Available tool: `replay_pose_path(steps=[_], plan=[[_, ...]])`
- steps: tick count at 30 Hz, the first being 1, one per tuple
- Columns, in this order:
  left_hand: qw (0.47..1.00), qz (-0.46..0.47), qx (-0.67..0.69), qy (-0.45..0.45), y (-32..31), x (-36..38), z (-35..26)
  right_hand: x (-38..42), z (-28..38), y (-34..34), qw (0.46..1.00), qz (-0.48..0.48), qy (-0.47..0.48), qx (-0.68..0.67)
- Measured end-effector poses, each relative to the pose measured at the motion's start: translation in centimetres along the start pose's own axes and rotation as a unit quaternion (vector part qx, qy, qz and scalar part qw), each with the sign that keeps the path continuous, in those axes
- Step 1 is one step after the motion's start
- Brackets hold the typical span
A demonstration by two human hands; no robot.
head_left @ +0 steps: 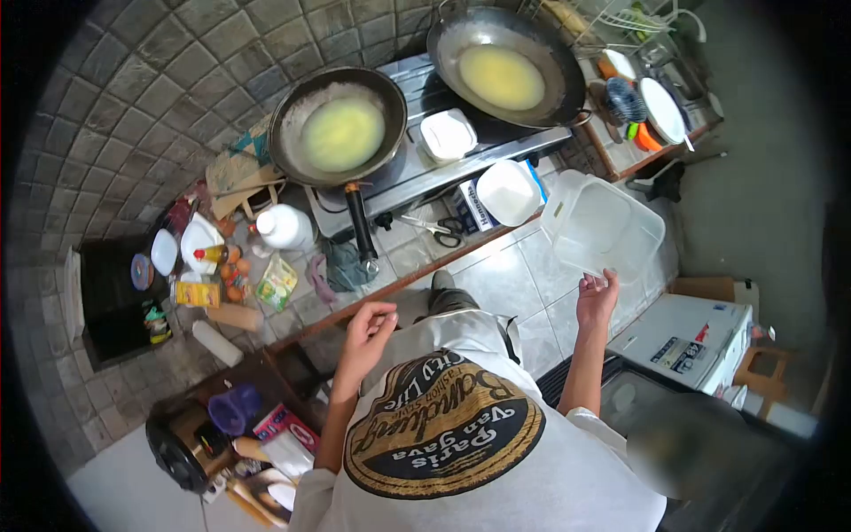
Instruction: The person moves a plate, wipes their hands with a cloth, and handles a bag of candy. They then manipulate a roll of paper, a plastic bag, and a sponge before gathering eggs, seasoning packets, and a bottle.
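My right hand holds the near rim of a large clear plastic container, which is tilted above the tiled floor. My left hand is in front of the counter's edge with nothing in it, its fingers loosely bent and the thumb apart from them. Beyond it, the black handle of a frying pan reaches over the counter edge. That pan holds yellowish liquid, as does the wok on the stove. Past the container's left side, a white tub rests near the stove's front.
A small white container sits between the pans on the stove. Scissors, a white bottle, eggs and packets crowd the counter. The sink is far left. A white appliance stands at right.
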State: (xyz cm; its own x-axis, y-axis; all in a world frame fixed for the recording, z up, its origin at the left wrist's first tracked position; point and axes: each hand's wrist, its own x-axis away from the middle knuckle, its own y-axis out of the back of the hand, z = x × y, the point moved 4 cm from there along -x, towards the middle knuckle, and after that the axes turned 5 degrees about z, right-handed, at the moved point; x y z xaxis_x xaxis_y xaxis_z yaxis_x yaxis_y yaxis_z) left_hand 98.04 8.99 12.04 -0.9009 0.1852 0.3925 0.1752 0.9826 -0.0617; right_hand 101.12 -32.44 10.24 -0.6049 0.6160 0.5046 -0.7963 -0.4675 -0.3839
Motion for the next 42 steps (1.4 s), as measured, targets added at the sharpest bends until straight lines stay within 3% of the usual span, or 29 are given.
replay_pose_path(steps=[4, 5, 7, 10, 11, 13, 17, 21, 23, 24, 33, 35, 36, 38, 40, 42], plan=[[0.999, -0.014, 0.030, 0.012, -5.1, -0.7, -0.4, -0.7, -0.7, -0.2, 0.990, 0.126, -0.029, 0.058], [1.000, -0.001, -0.031, -0.001, -5.9, -0.5, -0.5, 0.0, -1.1, -1.6, 0.987, 0.141, -0.050, 0.061], [1.000, 0.022, -0.021, 0.002, -7.4, 0.1, -0.8, 2.6, -2.1, -5.0, 0.941, 0.295, -0.084, 0.145], [0.998, 0.011, -0.011, 0.062, -8.0, 1.6, -0.3, 3.3, -5.9, -6.0, 0.868, 0.395, -0.190, 0.232], [0.995, 0.013, -0.004, 0.095, -7.9, 1.7, 0.3, 3.5, -7.2, -6.2, 0.846, 0.407, -0.221, 0.265], [0.998, -0.023, -0.019, 0.055, -7.1, 2.7, 2.4, 3.5, -9.9, -6.1, 0.813, 0.397, -0.299, 0.302], [0.986, -0.138, 0.038, 0.083, -6.4, 4.3, 5.1, 4.1, -14.1, -6.8, 0.755, 0.403, -0.409, 0.316], [0.980, -0.168, 0.050, 0.092, -6.7, 4.5, 6.4, 5.1, -18.2, -7.0, 0.732, 0.409, -0.440, 0.320], [0.975, -0.185, 0.046, 0.115, -7.1, 4.8, 5.2, 5.3, -19.9, -6.7, 0.776, 0.347, -0.433, 0.299], [0.970, -0.191, 0.041, 0.143, -7.3, 5.0, 5.0, 5.2, -21.0, -6.5, 0.774, 0.343, -0.454, 0.278], [0.963, -0.234, 0.047, 0.129, -6.3, 6.8, 5.4, 5.7, -25.7, -6.1, 0.854, 0.234, -0.412, 0.215], [0.965, -0.231, 0.052, 0.115, -5.7, 6.6, 6.2, 2.0, -30.2, -3.9, 0.826, 0.363, -0.397, 0.169], [0.967, -0.226, 0.059, 0.101, -5.4, 6.6, 6.4, 2.3, -30.2, -3.8, 0.830, 0.279, -0.446, 0.184], [0.970, -0.212, 0.061, 0.101, -4.6, 6.3, 6.5, 6.3, -25.4, -7.5, 0.834, 0.312, -0.414, 0.192], [0.976, -0.184, 0.042, 0.113, -3.4, 5.8, 6.1, 6.4, -25.7, -7.4, 0.817, 0.331, -0.445, 0.161], [0.981, -0.185, -0.002, 0.050, -1.9, 5.2, 7.3, 3.3, -29.0, -5.5, 0.813, 0.367, -0.418, 0.173]])
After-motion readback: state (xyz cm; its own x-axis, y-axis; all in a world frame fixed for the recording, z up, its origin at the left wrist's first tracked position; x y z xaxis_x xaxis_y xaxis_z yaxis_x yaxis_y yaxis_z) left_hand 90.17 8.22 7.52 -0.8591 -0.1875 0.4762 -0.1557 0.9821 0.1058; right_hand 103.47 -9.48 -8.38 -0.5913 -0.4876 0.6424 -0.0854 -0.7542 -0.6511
